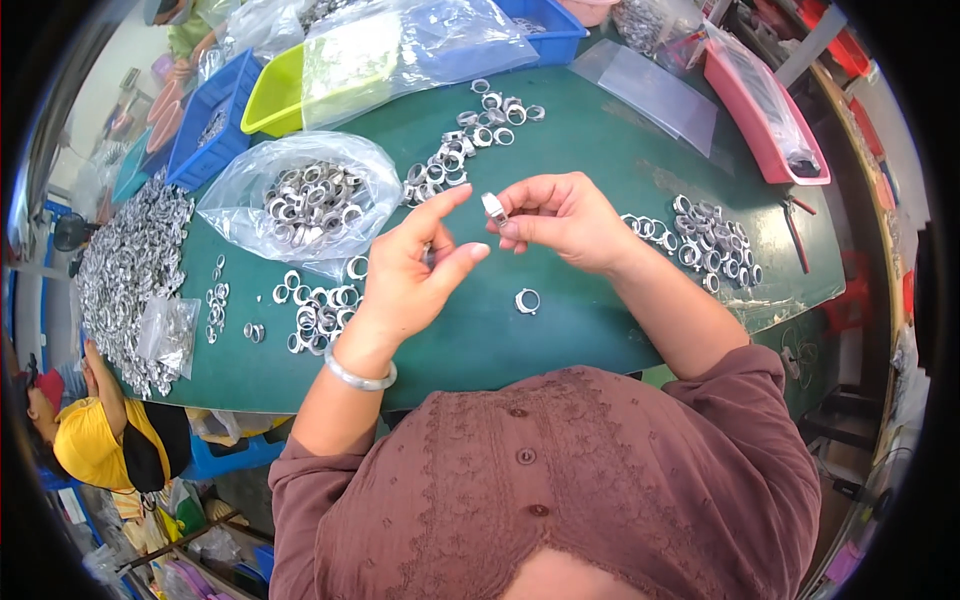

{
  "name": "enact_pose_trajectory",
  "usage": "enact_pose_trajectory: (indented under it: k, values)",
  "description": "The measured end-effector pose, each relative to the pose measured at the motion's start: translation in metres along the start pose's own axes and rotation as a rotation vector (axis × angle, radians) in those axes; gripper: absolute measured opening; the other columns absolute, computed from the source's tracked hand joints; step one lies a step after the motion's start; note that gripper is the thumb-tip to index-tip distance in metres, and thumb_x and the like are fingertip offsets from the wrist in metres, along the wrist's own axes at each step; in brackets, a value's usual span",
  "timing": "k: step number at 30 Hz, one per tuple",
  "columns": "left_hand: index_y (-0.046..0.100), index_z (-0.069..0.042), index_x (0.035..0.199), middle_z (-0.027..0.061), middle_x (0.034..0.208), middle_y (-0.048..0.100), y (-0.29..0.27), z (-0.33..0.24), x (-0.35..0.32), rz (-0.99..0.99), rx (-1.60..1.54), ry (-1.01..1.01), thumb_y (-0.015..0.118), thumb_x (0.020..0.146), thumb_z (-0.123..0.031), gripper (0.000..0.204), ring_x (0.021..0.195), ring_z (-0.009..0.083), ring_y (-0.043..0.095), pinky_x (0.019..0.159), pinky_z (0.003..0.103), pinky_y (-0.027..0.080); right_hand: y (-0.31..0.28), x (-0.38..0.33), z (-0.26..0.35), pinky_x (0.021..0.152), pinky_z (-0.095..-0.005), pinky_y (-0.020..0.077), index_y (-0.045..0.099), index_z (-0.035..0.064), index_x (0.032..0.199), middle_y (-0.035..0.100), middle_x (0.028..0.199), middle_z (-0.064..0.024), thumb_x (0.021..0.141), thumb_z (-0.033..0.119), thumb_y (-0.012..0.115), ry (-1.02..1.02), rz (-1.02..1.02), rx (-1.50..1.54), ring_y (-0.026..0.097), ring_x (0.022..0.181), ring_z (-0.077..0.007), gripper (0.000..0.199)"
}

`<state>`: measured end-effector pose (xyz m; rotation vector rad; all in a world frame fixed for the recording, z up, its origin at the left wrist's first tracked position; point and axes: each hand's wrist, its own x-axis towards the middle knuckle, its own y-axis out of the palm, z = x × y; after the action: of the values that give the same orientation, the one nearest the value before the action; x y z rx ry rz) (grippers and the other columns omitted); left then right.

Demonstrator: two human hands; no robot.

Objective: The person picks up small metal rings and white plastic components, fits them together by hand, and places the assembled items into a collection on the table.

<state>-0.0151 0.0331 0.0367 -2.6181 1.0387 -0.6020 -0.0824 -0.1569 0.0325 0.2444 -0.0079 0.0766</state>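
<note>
My right hand (565, 220) pinches a small silver metal ring (494, 208) between thumb and fingertips, its bright side turned to the left. Just left of it is my left hand (410, 265), thumb and forefinger spread apart; the other fingers curl partly out of sight. A bangle circles that wrist. On the green table below my hands lies a single silver ring (527, 301). Loose rings (322, 315) are gathered beside my left wrist, and more rings (715, 240) form a group by my right forearm. Beyond my hands, another line of rings (485, 125) runs away from me.
An open clear plastic bag (225, 205) holds many rings. At far left is a large heap of metal parts (130, 270). Blue (180, 150) and yellow-green bins (265, 105) stand behind, a pink bin (750, 105) and pliers-like tool (797, 235) at right. A co-worker in yellow (95, 445) sits at left.
</note>
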Motion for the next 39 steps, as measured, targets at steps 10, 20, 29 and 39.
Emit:
enact_pose_trajectory:
  k: [10, 20, 29, 39]
  values:
    - [0.053, -0.005, 0.113, -0.0035, 0.053, 0.042, 0.02, 0.0, 0.013, -0.035, 0.006, 0.1, 0.069, 0.069, -0.004, 0.046, 0.049, 0.0028, 0.038, 0.046, 0.018, 0.033, 0.001, -0.007, -0.006, 0.068, -0.0231, 0.0465, 0.06, -0.0012, 0.088, 0.06, 0.085, -0.0048, 0.078, -0.002, 0.056, -0.277, -0.074, -0.242, 0.056, 0.076, -0.0096, 0.011]
    - [0.052, -0.001, 0.108, -0.0055, 0.059, 0.042, 0.017, 0.011, 0.013, 0.036, -0.062, 0.055, 0.068, 0.071, -0.004, 0.041, 0.053, 0.0022, 0.037, 0.049, 0.016, 0.029, 0.005, -0.009, -0.002, 0.057, -0.021, 0.0451, 0.06, 0.001, 0.091, 0.06, 0.076, -0.0031, 0.081, 0.006, 0.057, 0.023, -0.037, 0.013, 0.056, 0.064, -0.0083, 0.012]
    - [0.053, -0.003, 0.107, -0.0054, 0.053, 0.04, 0.021, 0.019, 0.013, 0.046, -0.185, -0.011, 0.071, 0.069, -0.009, 0.043, 0.049, 0.0015, 0.036, 0.045, 0.017, 0.03, 0.005, -0.009, -0.004, 0.053, -0.019, 0.0436, 0.06, 0.0026, 0.091, 0.06, 0.074, -0.0014, 0.081, 0.012, 0.06, 0.058, -0.064, -0.03, 0.054, 0.059, -0.0066, 0.014]
    - [0.058, -0.005, 0.106, 0.0005, 0.067, 0.05, 0.017, 0.026, 0.016, -0.006, -0.138, 0.2, 0.059, 0.077, -0.001, 0.029, 0.06, 0.0065, 0.044, 0.054, 0.02, 0.037, 0.004, -0.009, -0.004, 0.053, -0.0189, 0.0423, 0.061, 0.0028, 0.091, 0.058, 0.072, 0.0003, 0.083, 0.016, 0.057, 0.046, -0.03, -0.051, 0.052, 0.062, -0.0051, 0.015]
